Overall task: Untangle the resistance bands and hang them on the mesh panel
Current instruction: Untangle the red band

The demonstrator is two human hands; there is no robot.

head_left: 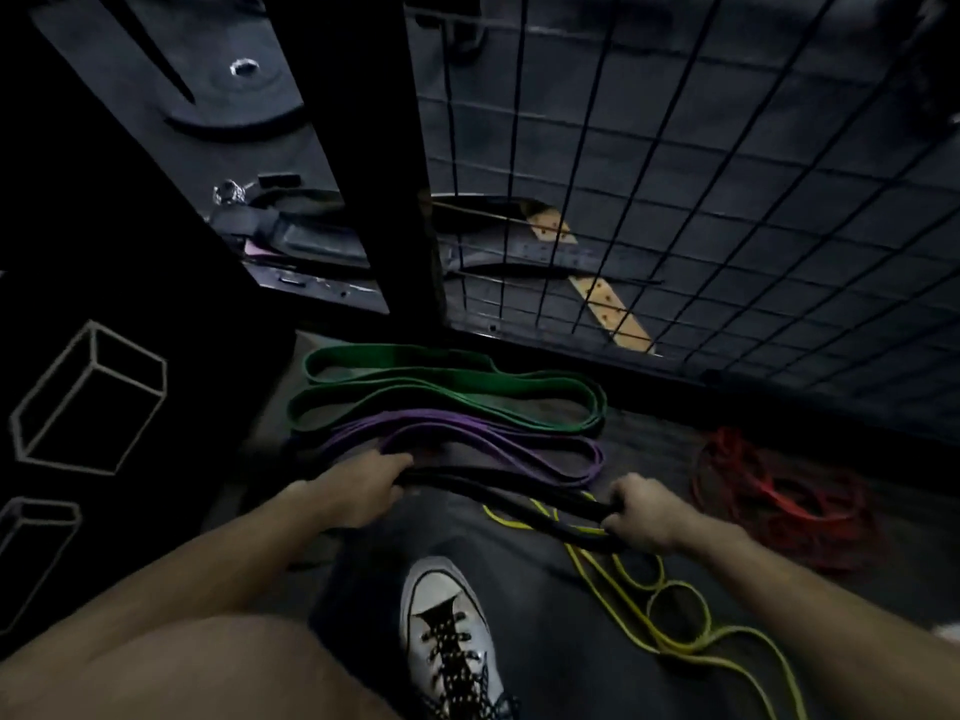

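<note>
Down on a dim gym floor, seen from the person's own head, two bare arms reach forward. The left hand (358, 491) curls its fingers around one end of a black resistance band (498, 493), and the right hand (641, 514) grips the other end, so the band stretches between them just above the floor. Both fists are closed on it.

Just beyond the black band lies a purple band (519, 433) in long flattened loops, and beyond that a wider green band (447, 387), also looped, near the foot of the panel. The purple loops appear to touch the left hand's knuckles, though the picture is too dark and blurred to be sure. A thin yellow band (670, 610) snakes in coils from under the right hand toward the lower right. Well apart to the right sits a loose red band (769, 491) in a tangled heap.

A black wire mesh panel (701, 200) rises at the upper right, fixed beside a dark upright post (374, 148). Belts and straps (311, 241) lie behind the post. A white laced sneaker (452, 631) stands bottom centre, between the arms. At the left, a dark box (88, 397) carries outlined cube drawings.
</note>
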